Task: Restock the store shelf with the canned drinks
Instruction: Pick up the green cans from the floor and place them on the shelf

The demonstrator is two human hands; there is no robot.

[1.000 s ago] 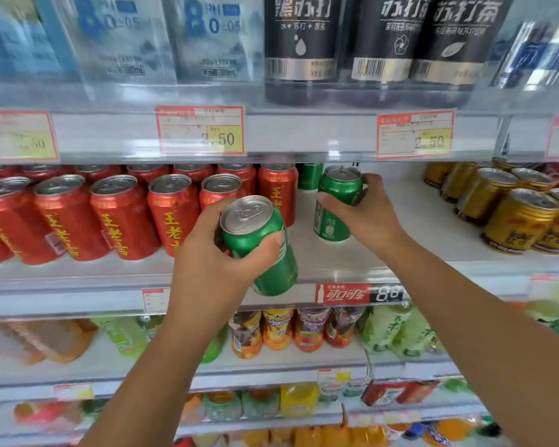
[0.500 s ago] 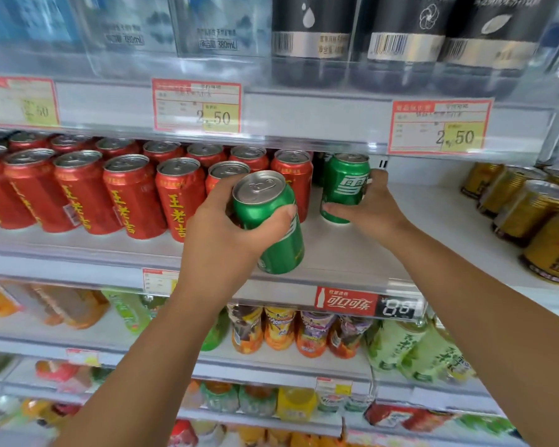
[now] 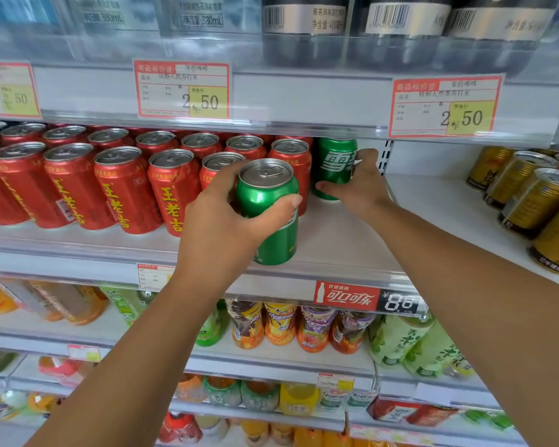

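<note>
Left hand (image 3: 220, 227): fingers and thumb are curling round a green aluminium drinks can (image 3: 268, 211), silver lid up, leaning slightly. It is sitting at the near edge of the white shelf board (image 3: 336, 240). I cannot tell whether its base is touching the board.

Right hand (image 3: 359, 185): it is gripping a second green can (image 3: 334, 166) farther back on the same board. That can is standing upright, just right of the red cans. White characters are showing on it: 雪 and part of another behind the fingers.

The red drinks cans (image 3: 123, 188) are filling the left part of the board in rows, lids sealed, with yellow lettering reading 王老吉. The gold drinks cans (image 3: 536, 195) are crowding the far right, well apart from the green pair, with bare board between. I am not managing to read their print.

On the rail above, two red-bordered price tags (image 3: 181, 90) (image 3: 446, 106) are each reading 2.50. Over them, clear water bottles (image 3: 200, 17) are showing 380mL. Black-labelled bottles (image 3: 304, 14) beside them are showing barcodes.

On the near rail, a red Coca-Cola strip (image 3: 346, 296) is reading 可口可乐, with a price starting with 8 to its right. Below it, orange juice bottles (image 3: 281, 324) and pale green tea bottles (image 3: 397, 340) are lining the next board.
</note>
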